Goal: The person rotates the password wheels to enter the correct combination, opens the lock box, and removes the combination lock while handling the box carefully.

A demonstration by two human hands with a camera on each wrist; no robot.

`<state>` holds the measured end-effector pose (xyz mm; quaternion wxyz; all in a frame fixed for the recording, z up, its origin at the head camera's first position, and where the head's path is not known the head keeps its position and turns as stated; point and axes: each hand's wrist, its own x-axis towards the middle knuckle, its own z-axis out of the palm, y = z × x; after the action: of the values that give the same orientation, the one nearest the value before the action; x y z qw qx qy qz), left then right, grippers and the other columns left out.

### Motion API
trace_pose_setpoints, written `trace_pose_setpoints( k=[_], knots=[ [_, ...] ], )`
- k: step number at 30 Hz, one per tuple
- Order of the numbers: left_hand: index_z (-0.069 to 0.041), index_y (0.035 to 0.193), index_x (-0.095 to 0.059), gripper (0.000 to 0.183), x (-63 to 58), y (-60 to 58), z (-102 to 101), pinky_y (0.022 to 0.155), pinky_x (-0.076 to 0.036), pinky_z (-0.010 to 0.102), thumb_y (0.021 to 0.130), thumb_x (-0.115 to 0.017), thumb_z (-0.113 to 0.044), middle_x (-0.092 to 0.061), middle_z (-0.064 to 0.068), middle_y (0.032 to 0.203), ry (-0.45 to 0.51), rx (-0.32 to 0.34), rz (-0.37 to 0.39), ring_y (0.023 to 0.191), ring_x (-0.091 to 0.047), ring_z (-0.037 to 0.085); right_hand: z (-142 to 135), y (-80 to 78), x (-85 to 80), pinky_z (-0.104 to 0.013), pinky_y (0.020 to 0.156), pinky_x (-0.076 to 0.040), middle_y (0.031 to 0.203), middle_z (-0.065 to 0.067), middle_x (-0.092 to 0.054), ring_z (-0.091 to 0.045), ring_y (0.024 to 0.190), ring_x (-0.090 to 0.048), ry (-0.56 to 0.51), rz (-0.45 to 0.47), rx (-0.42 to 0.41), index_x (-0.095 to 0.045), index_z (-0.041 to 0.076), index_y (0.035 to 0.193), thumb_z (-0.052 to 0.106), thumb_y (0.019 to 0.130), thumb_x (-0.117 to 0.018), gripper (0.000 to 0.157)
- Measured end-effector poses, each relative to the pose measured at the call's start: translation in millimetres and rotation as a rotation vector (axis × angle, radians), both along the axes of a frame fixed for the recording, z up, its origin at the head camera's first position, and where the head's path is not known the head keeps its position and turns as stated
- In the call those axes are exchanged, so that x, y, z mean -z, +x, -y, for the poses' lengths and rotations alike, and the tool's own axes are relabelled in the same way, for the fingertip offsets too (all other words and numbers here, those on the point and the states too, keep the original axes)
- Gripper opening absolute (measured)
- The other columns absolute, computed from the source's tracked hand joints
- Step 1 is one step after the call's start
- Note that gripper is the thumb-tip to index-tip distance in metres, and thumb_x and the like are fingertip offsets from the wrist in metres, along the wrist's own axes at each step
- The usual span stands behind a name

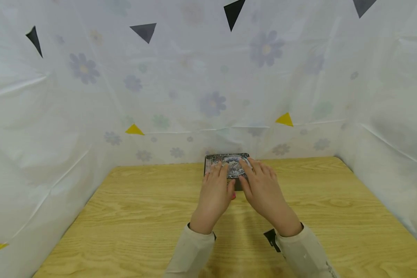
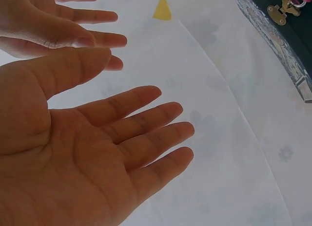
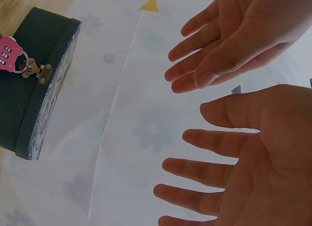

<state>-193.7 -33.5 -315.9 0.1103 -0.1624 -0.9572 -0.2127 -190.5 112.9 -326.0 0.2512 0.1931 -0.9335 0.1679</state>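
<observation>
Both bare hands hover side by side in front of a dark green box, which has a patterned silver-and-blue lid. A pink combination padlock hangs from the brass clasp on the box's front. My left hand has its fingers extended, and in the left wrist view its palm faces the camera with nothing in it. Likewise the right hand holds nothing, its fingers straight and spread. In the head view the fingertips overlap the box lid, while both wrist views show them apart from the box.
The box stands at the back of a wood-grain table, close to a white flowered sheet that hangs behind it. More white sheeting encloses the sides. Yellow triangles and dark triangles are stuck on the sheet.
</observation>
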Motion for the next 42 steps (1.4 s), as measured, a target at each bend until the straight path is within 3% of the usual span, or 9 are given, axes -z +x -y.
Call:
trace_pose_setpoints(
  k=[17, 25, 35, 42],
  knots=[
    [-0.001, 0.14, -0.046, 0.045, 8.7, -8.6, -2.6, 0.108, -0.032, 0.05, 0.1, -0.053, -0.022, -0.042, 0.02, 0.144, -0.038, -0.02, -0.018, 0.135, -0.037, 0.036, -1.8, -7.8, 6.7, -0.064, 0.098, -0.034, 0.139, -0.026, -0.046, -0.046, 0.124, -0.044, -0.013, 0.056, 0.003, -0.051, 0.001, 0.136, 0.018, 0.098, -0.057, 0.043],
    [-0.002, 0.141, -0.044, 0.046, 13.0, -13.6, -4.3, 0.108, -0.032, 0.049, 0.101, -0.051, -0.021, -0.042, 0.02, 0.145, -0.049, -0.032, 0.016, 0.135, -0.036, 0.036, -1.3, -11.4, 10.3, -0.065, 0.099, -0.033, 0.139, -0.026, -0.045, -0.047, 0.124, -0.043, -0.011, 0.089, 0.002, -0.052, 0.001, 0.136, 0.017, 0.098, -0.056, 0.041],
    [0.0, 0.14, -0.044, 0.047, 20.7, -18.5, -6.0, 0.103, -0.04, 0.048, 0.099, -0.055, -0.02, -0.048, 0.022, 0.139, -0.052, -0.04, 0.008, 0.129, -0.045, 0.035, -1.2, -15.8, 16.6, -0.065, 0.096, -0.035, 0.137, -0.027, -0.047, -0.047, 0.122, -0.046, -0.01, 0.079, 0.003, -0.054, 0.001, 0.133, 0.016, 0.097, -0.057, 0.039],
    [-0.001, 0.139, -0.046, 0.046, 22.9, -19.7, -7.3, 0.088, -0.051, 0.046, 0.098, -0.057, -0.018, -0.058, 0.019, 0.127, -0.041, -0.059, -0.015, 0.109, -0.06, 0.034, -2.6, -18.3, 18.4, -0.064, 0.096, -0.036, 0.137, -0.027, -0.048, -0.047, 0.122, -0.046, -0.02, 0.085, -0.007, -0.055, 0.001, 0.132, 0.013, 0.096, -0.058, 0.039]
  ],
)
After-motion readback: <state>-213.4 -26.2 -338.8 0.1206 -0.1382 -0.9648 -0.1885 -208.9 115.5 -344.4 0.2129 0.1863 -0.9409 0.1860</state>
